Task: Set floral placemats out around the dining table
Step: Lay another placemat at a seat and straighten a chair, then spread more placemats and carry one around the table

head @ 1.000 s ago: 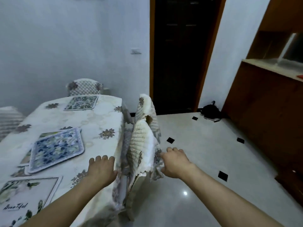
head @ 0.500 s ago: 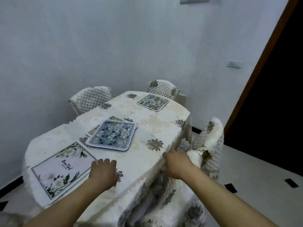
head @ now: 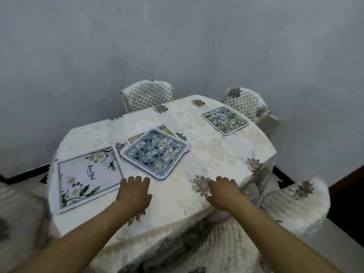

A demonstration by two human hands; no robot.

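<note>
The dining table (head: 216, 154) wears a cream floral cloth. A stack of placemats, the top one blue-flowered (head: 155, 151), lies near the middle. A white placemat with green leaves and script (head: 88, 174) lies at the near left end. Another floral placemat (head: 224, 119) lies at the far right end. My left hand (head: 134, 192) rests flat on the cloth, just below the stack, holding nothing. My right hand (head: 224, 193) lies palm down on the cloth near the table's near right edge, fingers spread.
Quilted covered chairs stand around the table: one at the far side (head: 147, 94), one at the far right (head: 246, 103), one at the near right (head: 297, 203), one below me (head: 222, 245). A grey wall rises close behind.
The view has swung left from the doorway to the table. My right hand left the chair cover and now lies on the cloth; my left hand stayed on the table.
</note>
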